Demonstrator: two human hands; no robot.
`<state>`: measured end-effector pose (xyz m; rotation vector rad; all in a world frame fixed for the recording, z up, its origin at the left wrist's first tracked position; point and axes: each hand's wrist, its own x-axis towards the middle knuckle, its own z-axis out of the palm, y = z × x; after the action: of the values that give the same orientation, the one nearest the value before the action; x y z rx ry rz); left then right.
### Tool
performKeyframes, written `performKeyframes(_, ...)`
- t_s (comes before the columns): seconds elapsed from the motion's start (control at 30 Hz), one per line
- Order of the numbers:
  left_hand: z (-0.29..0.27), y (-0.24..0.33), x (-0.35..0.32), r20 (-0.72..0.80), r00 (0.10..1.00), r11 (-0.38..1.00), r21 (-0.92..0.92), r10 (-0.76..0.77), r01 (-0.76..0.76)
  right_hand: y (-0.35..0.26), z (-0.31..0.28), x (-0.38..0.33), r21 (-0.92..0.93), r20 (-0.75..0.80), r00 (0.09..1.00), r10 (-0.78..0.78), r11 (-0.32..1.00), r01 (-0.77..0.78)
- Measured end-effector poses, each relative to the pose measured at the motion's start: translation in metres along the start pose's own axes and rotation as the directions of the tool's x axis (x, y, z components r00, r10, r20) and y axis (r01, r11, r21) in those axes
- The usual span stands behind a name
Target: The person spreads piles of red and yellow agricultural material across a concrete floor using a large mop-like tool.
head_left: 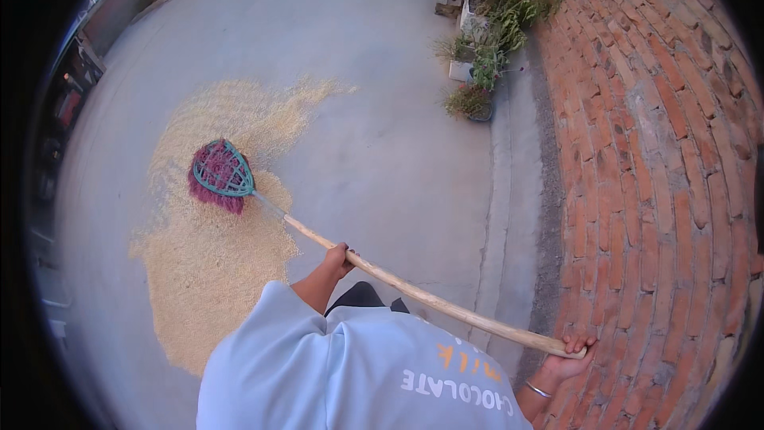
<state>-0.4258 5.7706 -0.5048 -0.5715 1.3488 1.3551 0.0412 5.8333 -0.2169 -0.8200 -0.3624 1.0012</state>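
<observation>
Fingers of the left hand (339, 256) wrapped round the middle of a long wooden broom handle (414, 295); fingers of the right hand (570, 360) curled over the handle's butt end, a thin bracelet (538, 389) on that wrist. Broom: one item, pale stick, teal plastic frame and dark red bristles at the head (220, 175). Long axis runs on a slant, from the right hand low and near the body, up past the left hand, and out to the head well beyond both sets of fingers, ahead and to the person's left. Left hand is the nearer to the head; right hand sits at the far end of the stick. Head rests on a broad patch of yellow grain (208, 247) spread over the grey concrete floor (374, 111), the grain lying under and around the bristles and reaching back toward the left fingers. Person: pale blue shirt (350, 374), seen from above. To the right of the right fingers, a red brick pavement (660, 175), with a low concrete kerb (509, 215) between it and the floor. Far beyond the fingers, a row of potted plants (477, 48) along that kerb.
</observation>
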Motion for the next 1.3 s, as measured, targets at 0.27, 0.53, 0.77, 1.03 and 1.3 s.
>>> performKeyframes(0.27,0.210,-0.010,-0.002,0.308,0.949,0.886,0.454,-0.060,-0.091,-0.059,-0.033,0.006,-0.065,-0.117,0.924,-0.365,0.931,0.359)
performKeyframes(0.53,0.347,0.058,0.063,0.391,0.919,0.787,0.584,-0.055,-0.201,0.002,0.118,0.005,-0.273,0.006,0.824,-0.566,0.792,0.546)
performKeyframes(0.77,0.294,0.153,0.118,0.342,0.938,0.939,0.336,-0.053,-0.070,0.112,0.289,0.052,-0.290,0.251,0.865,-0.435,0.819,0.496)
performKeyframes(1.03,0.167,0.249,0.140,0.112,0.986,0.992,-0.058,0.121,-0.115,0.227,0.390,0.095,-0.249,0.492,0.869,-0.044,0.950,0.189)
performKeyframes(1.3,0.066,0.276,0.151,-0.338,0.940,0.982,-0.157,0.045,-0.104,0.327,0.347,0.127,-0.311,0.230,0.923,0.309,0.922,-0.231)
